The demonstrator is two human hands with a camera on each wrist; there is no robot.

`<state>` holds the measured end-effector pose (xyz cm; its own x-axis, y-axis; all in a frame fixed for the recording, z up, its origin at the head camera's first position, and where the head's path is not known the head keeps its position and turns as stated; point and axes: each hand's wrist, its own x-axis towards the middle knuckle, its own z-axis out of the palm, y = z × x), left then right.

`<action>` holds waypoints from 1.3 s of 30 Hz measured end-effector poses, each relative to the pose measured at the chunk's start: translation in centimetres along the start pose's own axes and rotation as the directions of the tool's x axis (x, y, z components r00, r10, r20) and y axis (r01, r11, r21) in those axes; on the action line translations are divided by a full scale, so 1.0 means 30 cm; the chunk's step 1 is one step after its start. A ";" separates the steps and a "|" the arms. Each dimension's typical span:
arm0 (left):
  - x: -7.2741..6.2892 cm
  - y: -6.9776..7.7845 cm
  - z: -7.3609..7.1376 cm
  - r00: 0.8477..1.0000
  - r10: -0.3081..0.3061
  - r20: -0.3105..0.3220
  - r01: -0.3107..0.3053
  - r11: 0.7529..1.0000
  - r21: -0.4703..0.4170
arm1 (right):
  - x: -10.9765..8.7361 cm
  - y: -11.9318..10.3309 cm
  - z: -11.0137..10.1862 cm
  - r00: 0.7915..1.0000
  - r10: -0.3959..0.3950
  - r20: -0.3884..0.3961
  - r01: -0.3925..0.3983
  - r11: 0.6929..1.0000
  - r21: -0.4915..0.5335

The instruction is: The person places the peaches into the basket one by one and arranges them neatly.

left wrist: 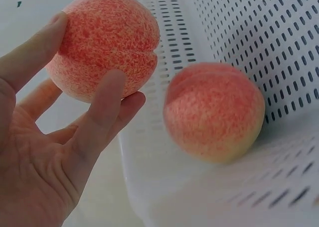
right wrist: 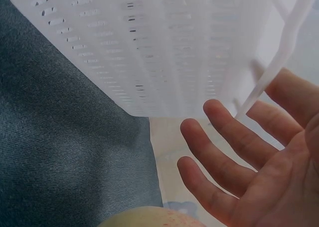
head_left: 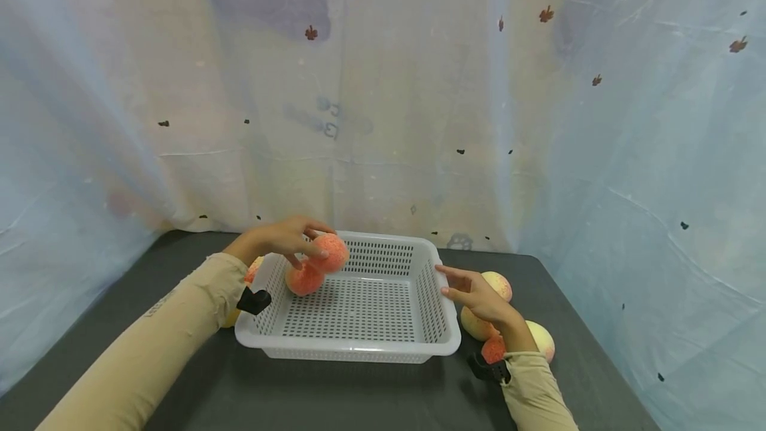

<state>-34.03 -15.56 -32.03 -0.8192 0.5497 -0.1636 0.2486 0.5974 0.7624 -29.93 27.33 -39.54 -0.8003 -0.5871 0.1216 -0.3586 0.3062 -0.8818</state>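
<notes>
My left hand holds a pinkish-red peach between thumb and fingertips, over the left side of a white perforated plastic basket. Just below it, a second peach with a yellowish underside lies inside the basket, close to the left wall. At the basket's right rim is my right hand. Its thumb and index finger touch the rim, while the other fingers extend loosely spread outside the wall, as the right wrist view shows.
Several peaches lie on the dark table right of the basket, including a yellow one and a red one. More fruit sits left of the basket, partly behind my left arm. A pale printed curtain hangs behind.
</notes>
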 end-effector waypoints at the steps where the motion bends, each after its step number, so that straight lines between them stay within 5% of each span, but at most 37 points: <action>1: 0.007 0.002 0.005 1.000 -0.003 0.002 0.003 1.000 0.003 | -0.001 0.000 0.001 1.000 -0.002 -0.001 0.002 1.000 -0.001; 11: 0.083 0.002 0.053 0.997 -0.077 -0.015 0.078 0.994 0.074 | -0.003 -0.004 0.005 1.000 0.006 -0.009 -0.006 1.000 -0.005; 25: 0.135 0.007 0.102 0.999 -0.022 -0.032 0.028 0.980 0.196 | -0.004 0.001 0.009 1.000 0.004 -0.020 -0.004 1.000 -0.007; 39: 0.165 0.005 0.172 0.994 -0.100 -0.043 0.108 0.952 0.286 | -0.003 -0.007 0.008 1.000 -0.011 -0.011 0.011 1.000 0.009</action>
<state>-35.38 -9.72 -35.96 -0.8612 0.4618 -0.2121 0.2959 0.7950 0.5295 -29.66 27.13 -39.47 -0.8015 -0.5822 0.1363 -0.3630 0.2927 -0.8846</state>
